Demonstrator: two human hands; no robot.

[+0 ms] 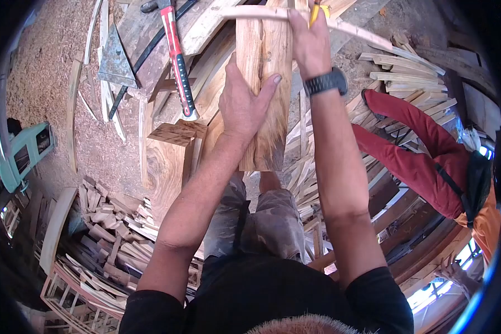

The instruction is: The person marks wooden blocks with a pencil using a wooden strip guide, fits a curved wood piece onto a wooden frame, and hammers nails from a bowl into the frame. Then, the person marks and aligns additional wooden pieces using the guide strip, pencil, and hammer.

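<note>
A thick wooden plank (264, 50) with a dark crack along its length lies lengthwise before me. My left hand (245, 103) grips the plank near its middle, thumb across the top and fingers over its left edge. At the plank's far end my right hand (312, 47) is closed around something yellow (316, 12), too small to name. A thin, slightly curved wooden strip (367, 34) runs crosswise over the far end, passing by the right hand. To the left, a hammer (177, 61) with a red and black handle lies on boards.
A triangular metal plate (116, 61) and thin strips lie on the sawdust-covered ground at left. Offcuts (114, 234) are heaped at lower left, near a teal object (22, 153). At right a person in red trousers (412, 145) is close to stacked wood strips (412, 72).
</note>
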